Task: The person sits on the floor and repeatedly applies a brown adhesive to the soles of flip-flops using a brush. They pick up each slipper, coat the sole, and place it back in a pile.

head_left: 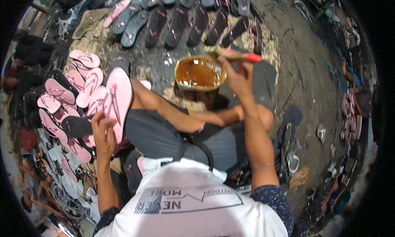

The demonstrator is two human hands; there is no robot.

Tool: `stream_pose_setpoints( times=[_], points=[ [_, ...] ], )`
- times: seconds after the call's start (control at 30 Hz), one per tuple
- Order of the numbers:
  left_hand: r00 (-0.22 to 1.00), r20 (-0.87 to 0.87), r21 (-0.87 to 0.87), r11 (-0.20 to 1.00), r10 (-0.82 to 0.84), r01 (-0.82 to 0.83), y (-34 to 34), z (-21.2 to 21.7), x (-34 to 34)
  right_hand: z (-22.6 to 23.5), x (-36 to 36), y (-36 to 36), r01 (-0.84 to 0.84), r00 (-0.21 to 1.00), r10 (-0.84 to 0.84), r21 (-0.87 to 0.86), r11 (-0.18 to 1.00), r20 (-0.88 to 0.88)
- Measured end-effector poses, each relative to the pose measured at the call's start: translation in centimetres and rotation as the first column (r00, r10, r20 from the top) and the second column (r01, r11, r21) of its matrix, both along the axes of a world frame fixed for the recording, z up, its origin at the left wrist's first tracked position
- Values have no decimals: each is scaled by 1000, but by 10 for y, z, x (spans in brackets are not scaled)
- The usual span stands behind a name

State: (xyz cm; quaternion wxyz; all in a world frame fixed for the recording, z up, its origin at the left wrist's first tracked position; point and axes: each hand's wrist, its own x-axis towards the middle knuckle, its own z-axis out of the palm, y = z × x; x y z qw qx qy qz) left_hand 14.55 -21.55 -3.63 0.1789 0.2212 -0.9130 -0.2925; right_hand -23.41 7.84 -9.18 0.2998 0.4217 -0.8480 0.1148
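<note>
A pink flip-flop (120, 99) stands out above a pile on my left, its sole toward the bowl. My left hand (103, 132) has its fingers closed at this flip-flop's lower left edge; part of the grip is hidden. In my right hand (239, 78) is a paintbrush (235, 55), slightly blurred, with pale bristles and a red handle end. I hold it level just over the right rim of a bowl (177, 78) of amber, glossy liquid (198, 73). The bowl stands beyond my crossed legs.
Pink flip-flops (61, 91) and a few dark ones are heaped at left. Rows of black and grey flip-flops (177, 27) lie at the far side. A dark sole (264, 81) is beside my right hand. Several people sit around the edges, including one at far right (357, 93).
</note>
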Motion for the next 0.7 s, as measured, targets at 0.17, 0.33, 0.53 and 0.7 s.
stream_pose_setpoints(
  times=[0.17, 0.33, 0.53, 0.7],
  points=[
    [980, 68, -125, 972, -189, 197, -9, 10, -45, 14, -19, 74, 62, 786, -60, 18, 998, 615],
    [987, -160, 217, 974, -27, 62, -18, 12, -72, 91, -21, 73, 584, 484, 213, -495, 644, 849],
    [914, -297, 947, -33, 277, 318, 65, 10, -151, 113, 53, -73, 405, 386, 548, -671, 621, 742],
    [850, -192, 862, -329, 491, 385, 95, 28, -183, 93, 115, -87, -133, 444, 831, -893, 430, 334]
  ],
)
